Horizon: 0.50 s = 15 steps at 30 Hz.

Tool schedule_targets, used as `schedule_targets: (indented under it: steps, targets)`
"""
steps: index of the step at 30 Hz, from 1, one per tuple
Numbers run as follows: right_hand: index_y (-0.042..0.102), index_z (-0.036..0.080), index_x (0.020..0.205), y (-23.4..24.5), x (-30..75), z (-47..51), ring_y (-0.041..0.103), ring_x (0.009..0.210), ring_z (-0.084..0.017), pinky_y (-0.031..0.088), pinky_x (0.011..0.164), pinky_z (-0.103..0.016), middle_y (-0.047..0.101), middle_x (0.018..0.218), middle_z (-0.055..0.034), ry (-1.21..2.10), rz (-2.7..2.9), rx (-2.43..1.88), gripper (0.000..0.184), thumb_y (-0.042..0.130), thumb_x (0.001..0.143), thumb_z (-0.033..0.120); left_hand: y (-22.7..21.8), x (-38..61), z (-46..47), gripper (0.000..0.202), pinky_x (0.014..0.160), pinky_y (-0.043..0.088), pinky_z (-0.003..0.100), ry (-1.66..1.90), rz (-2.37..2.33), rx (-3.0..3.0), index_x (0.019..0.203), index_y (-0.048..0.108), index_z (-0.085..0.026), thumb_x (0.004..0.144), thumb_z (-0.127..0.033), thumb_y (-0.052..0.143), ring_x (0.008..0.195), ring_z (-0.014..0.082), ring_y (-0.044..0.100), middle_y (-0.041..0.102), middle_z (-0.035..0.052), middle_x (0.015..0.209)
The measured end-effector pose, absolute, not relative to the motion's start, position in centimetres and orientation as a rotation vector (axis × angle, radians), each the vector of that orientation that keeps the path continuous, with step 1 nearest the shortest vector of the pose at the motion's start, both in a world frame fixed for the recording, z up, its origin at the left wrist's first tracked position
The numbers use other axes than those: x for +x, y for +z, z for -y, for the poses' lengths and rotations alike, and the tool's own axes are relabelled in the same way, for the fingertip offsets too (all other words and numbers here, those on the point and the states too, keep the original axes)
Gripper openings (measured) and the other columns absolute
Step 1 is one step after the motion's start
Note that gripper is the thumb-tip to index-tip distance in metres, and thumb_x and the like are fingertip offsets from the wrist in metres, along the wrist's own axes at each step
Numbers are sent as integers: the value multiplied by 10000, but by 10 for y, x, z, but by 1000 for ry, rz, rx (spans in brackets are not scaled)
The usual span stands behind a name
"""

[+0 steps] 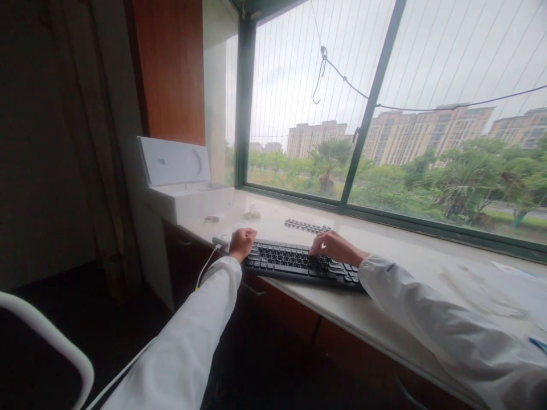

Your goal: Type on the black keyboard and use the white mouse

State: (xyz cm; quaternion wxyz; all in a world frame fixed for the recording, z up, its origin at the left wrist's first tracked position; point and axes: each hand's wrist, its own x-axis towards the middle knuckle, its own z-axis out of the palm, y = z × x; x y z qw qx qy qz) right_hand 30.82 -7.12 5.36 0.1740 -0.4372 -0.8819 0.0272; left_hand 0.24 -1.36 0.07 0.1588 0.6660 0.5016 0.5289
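A black keyboard (284, 260) lies along the front edge of the white counter; its middle keys look like bare sockets without caps. My left hand (243, 244) is closed in a fist at the keyboard's left end, and whatever it may hold is hidden. Over the right part of the keys, my right hand (337, 248) bends down with thumb and fingers pinched together at key level. Anything between those fingertips is too small to tell. Behind the keyboard, loose dark keycaps (306, 225) are laid out in rows on the counter.
An open white box (188, 200) stands at the counter's left end. A white plugged device (221, 240) with a cable sits beside my left hand. Small clear items (252, 213) lie behind it. Papers (519, 287) rest at right, below the window (299, 142). A white curved tube (55, 336) is at lower left.
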Motion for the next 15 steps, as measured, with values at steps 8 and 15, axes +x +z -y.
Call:
schedule_targets:
  steps: [8, 15]
  targets:
    - [747, 192, 869, 69, 308, 74, 632, 771, -178, 450, 736, -289, 707, 874, -91, -11, 2738, -1170, 255, 547, 862, 350, 2, 3, 15, 308, 547, 232, 258, 1508, -1443, 1890, 474, 325, -195, 725, -327, 444, 531, 115, 349, 318, -28, 473]
    - [756, 190, 818, 64, 308, 70, 627, 712, -175, 436, 665, -264, 714, 761, -69, 26, 2622, -1334, 240, 614, 795, 382, 3, 1, 15, 312, 542, 248, 252, 1472, -1467, 1919, 476, 343, -194, 739, -337, 431, 533, 117, 369, 333, -27, 464]
